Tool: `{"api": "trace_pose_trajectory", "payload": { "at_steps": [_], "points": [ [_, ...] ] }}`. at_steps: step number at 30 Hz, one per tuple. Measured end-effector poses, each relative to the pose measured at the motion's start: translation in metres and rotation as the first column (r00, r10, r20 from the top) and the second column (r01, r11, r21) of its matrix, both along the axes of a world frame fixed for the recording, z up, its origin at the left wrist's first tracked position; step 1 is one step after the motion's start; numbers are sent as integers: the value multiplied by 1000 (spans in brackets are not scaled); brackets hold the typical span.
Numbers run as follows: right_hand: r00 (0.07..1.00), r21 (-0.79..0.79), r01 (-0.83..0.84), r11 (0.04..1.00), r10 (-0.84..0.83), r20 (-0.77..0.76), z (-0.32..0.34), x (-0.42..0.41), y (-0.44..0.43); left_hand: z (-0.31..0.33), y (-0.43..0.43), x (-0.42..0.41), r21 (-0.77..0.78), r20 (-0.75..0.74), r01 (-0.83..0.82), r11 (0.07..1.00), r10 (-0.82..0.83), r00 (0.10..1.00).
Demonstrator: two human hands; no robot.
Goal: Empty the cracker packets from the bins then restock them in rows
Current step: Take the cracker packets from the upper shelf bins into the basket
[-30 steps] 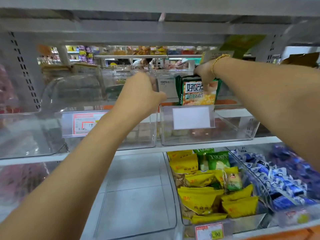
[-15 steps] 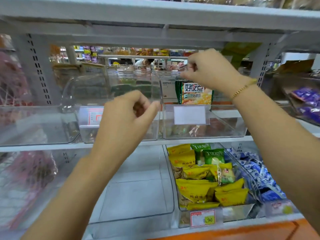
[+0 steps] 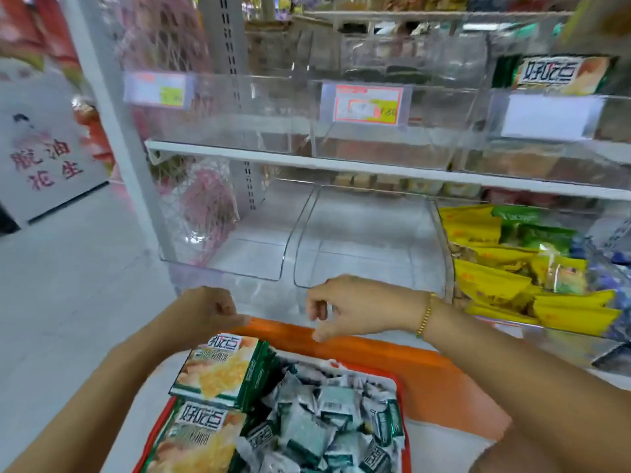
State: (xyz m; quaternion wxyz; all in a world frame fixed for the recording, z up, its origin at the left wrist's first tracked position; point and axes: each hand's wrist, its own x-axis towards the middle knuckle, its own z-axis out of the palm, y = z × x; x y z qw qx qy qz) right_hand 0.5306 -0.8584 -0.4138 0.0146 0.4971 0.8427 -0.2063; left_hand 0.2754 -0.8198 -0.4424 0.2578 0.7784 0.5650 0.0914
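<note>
Cracker packets [image 3: 215,370] lie heaped in the red basket [image 3: 400,404].

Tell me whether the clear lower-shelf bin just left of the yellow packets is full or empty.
Empty: only the bare floor of the clear bin shows; no packets lie in it.

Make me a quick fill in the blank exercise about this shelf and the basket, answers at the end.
1. The gold bracelet is on the person's ___ wrist.
2. The large cracker packs lie on the ___ side of the basket.
3. The lower-shelf bin on the right holds mostly ___ packets.

Missing words: right; left; yellow.
</note>
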Motion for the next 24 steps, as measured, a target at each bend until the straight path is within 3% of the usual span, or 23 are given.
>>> {"api": "trace_pose_trajectory", "payload": {
  "at_steps": [4,6,8,10,13,16,20,24],
  "points": [
    [996,-222,94,970,-91,27,-71,-33,33,-60,7,-49,-135,-60,-210,968,203,977],
    [966,-386,209,899,-251,-63,-104,-49,45,-86,8,-68,-221,-101,-328,918,313,944],
    [877,-519,301,800,-446,-178,-132,-69,52,-99,7,-82,-376,-105,-424,824,417,903],
    [802,-558,365,745,-556,-219,-149,-87,56,-110,5,-97,-573,-18,-473,670,566,824],
    [780,-578,380,722,-586,-220,-161,-107,61,-120,-6,-111,-812,70,-362,458,692,718],
    [732,-686,369,627,-651,-201,-171,-114,66,-132,-8,-109,-903,121,-244,355,753,647],
    [518,-841,315,440,-822,-235,-176,-115,72,-138,-15,-85,-935,171,-159,318,794,584],
    [433,-876,310,370,-875,-217,-174,-118,76,-151,-17,-77,-940,202,-160,300,871,447]
  ]
}}
